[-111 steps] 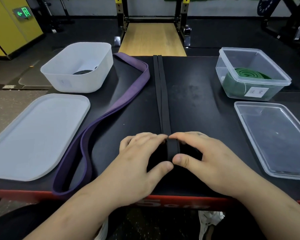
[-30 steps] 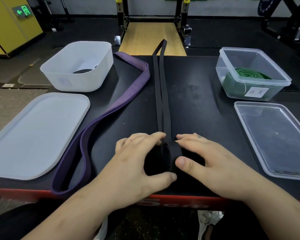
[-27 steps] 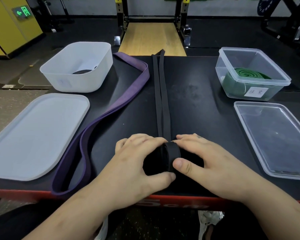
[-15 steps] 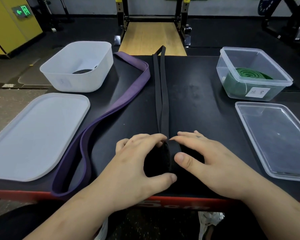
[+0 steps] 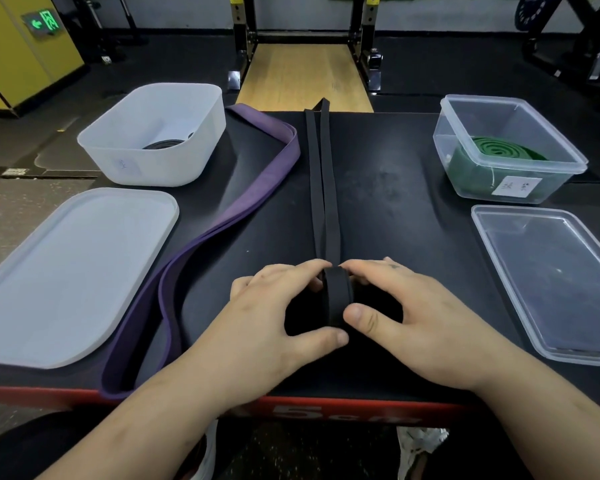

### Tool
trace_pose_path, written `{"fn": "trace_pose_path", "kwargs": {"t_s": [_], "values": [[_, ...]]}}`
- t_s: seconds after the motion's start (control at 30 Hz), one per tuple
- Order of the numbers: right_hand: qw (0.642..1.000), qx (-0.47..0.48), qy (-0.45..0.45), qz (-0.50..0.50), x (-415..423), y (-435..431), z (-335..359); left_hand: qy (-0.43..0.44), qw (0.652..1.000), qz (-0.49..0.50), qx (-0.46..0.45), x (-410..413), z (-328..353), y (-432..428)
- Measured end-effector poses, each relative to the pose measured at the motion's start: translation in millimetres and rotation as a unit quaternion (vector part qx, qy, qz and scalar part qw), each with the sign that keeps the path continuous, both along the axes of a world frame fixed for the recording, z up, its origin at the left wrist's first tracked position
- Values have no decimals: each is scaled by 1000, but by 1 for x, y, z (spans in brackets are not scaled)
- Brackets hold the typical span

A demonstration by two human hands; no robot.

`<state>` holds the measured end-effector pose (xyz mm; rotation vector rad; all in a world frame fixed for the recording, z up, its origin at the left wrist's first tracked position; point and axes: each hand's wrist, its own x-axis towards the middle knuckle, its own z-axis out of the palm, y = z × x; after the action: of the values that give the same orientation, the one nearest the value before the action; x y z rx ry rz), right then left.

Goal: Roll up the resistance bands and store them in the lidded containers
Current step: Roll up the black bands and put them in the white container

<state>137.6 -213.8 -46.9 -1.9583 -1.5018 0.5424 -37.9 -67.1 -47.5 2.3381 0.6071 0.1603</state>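
Note:
A black resistance band [image 5: 323, 188] runs down the middle of the black table, its near end wound into a small upright roll [image 5: 338, 299]. My left hand [image 5: 274, 320] grips the roll from the left and my right hand [image 5: 395, 313] grips it from the right, thumbs at the front. A purple band [image 5: 222, 230] lies unrolled to the left. A white tub [image 5: 153, 133] at the back left holds a dark rolled band. A clear container [image 5: 506, 150] at the back right holds a rolled green band.
A white lid [image 5: 66, 271] lies at the near left and a clear lid [image 5: 551, 282] at the near right. The table's red front edge [image 5: 326, 410] is just below my wrists. A squat rack and wooden platform stand beyond the table.
The roll between my hands has grown thicker, and the black band's far end has been drawn toward me along the table. The purple band and containers have not moved.

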Motion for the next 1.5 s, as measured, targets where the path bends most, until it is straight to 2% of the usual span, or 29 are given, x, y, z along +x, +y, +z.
{"fn": "trace_pose_path", "kwargs": {"t_s": [0.4,0.5,0.6,0.73,0.8,0.9,0.97,1.07,1.17,1.27,1.4,1.5], "values": [[1000,26,15,2,0,-3,-5,-46,999,-23,16,-1,-4,-2],[1000,0,12,-15,-5,-4,-5,-64,997,-30,19,-6,-1,-4],[1000,-4,11,-23,-9,-10,-4,-53,998,-26,12,-10,-1,-8],[998,-57,23,-10,-21,-25,13,-42,998,-40,26,-28,-2,-24],[996,-60,28,-61,-21,-21,23,-29,998,-42,27,-35,-2,-31],[978,-86,-38,-187,-12,5,29,-26,999,-28,23,-38,-3,-35],[973,-121,-40,-191,-15,24,28,-24,999,-24,26,-38,-3,-36],[971,-133,10,-198,-23,44,24,-14,999,-25,21,-39,0,-38],[968,-73,88,-224,-22,53,23,-18,999,-21,26,-39,1,-37],[960,-10,190,-206,-16,58,21,-23,999,-23,26,-41,0,-36],[959,10,199,-199,-3,69,16,-24,999,-20,20,-41,-3,-36],[937,73,299,-165,8,79,19,-32,999,-24,21,-39,-3,-35]]}}
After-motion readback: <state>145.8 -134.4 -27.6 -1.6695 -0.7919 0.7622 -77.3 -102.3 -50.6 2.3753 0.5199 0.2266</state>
